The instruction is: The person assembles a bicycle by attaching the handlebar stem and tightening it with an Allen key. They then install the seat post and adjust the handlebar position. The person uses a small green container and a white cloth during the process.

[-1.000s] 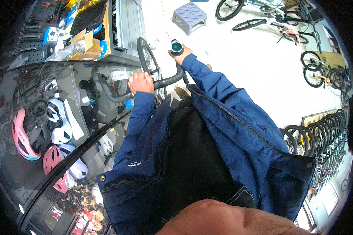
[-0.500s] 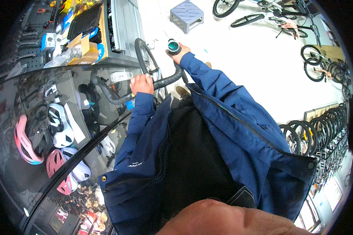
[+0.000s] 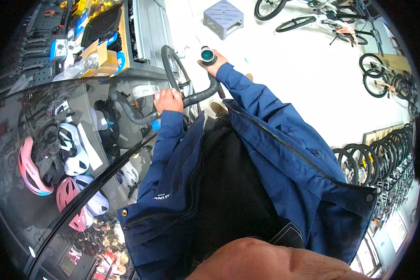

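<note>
Gripping the handlebar [image 3: 199, 97] near its middle with the left hand [image 3: 168, 100]; clasping a flashlight-like tube [image 3: 207, 55] beyond the handlebar's right side with the right hand [image 3: 217, 64]. Seemingly complete in both grips, not yet releasing either.

Before the person, a black curved drop handlebar [image 3: 201, 97] runs left to right, the left hand [image 3: 168, 100] on its middle stretch, the right hand [image 3: 216, 64] above its right bend. In the right hand is a dark cylinder with a round green lens [image 3: 207, 55]. Beyond the handlebar stands a thin black bicycle tyre [image 3: 166, 58]; farther, a grey square plastic stool [image 3: 223, 17]. Left, a rounded white helmet [image 3: 81, 161] lies right of a curved pink helmet [image 3: 28, 165], both in a black-framed glass case [image 3: 108, 179]. Beyond that sits an open brown cardboard box [image 3: 106, 60]. Right, black-tyred bicycles [image 3: 365, 161] stand in a row.
</note>
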`<state>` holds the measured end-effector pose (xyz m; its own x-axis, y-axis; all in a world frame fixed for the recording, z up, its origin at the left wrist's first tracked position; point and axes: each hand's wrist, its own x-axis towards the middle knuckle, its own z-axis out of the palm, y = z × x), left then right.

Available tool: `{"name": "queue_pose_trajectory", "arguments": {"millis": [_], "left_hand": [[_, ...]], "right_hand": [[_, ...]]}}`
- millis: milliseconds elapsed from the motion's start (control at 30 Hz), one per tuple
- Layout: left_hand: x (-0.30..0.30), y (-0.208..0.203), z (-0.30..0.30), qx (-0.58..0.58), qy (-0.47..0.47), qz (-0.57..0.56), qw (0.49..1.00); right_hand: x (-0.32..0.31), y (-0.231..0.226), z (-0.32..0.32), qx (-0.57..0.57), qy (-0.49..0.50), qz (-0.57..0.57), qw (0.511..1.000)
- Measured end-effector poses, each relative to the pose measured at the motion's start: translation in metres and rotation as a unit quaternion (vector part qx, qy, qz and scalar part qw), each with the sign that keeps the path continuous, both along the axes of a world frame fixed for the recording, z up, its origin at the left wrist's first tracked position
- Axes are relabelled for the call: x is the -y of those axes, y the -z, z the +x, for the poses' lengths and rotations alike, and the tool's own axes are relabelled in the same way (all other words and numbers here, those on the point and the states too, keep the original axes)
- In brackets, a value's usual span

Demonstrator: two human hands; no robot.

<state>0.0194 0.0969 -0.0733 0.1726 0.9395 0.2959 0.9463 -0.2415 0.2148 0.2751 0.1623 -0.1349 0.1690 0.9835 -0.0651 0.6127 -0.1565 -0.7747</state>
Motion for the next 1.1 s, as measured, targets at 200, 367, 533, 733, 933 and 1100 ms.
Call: {"name": "queue_pose_trajectory", "arguments": {"millis": [200,367,533,733,933,1100], "left_hand": [[0.006,0.0,0.0,-0.028,0.001,-0.044,0.999],[0.009,-0.003,-0.001,-0.002,0.007,-0.021,1.0],[0.006,-0.005,0.002,0.0,-0.004,-0.054,0.999],[0.009,-0.008,0.001,-0.005,-0.005,-0.044,0.999],[0.01,-0.007,0.003,0.0,-0.005,-0.049,0.999],[0.01,-0.009,0.002,0.007,-0.005,-0.064,0.998]], "right_hand": [[0.0,-0.004,0.002,0.045,-0.023,-0.023,0.998],[0.0,-0.007,0.002,0.053,-0.032,-0.068,0.996],[0.0,-0.003,0.002,0.032,-0.029,0.005,0.999],[0.0,0.005,0.001,0.048,-0.017,0.01,0.999],[-0.001,0.0,0.004,0.06,-0.054,-0.003,0.997],[-0.002,0.002,0.002,0.056,-0.031,-0.013,0.998]]}}
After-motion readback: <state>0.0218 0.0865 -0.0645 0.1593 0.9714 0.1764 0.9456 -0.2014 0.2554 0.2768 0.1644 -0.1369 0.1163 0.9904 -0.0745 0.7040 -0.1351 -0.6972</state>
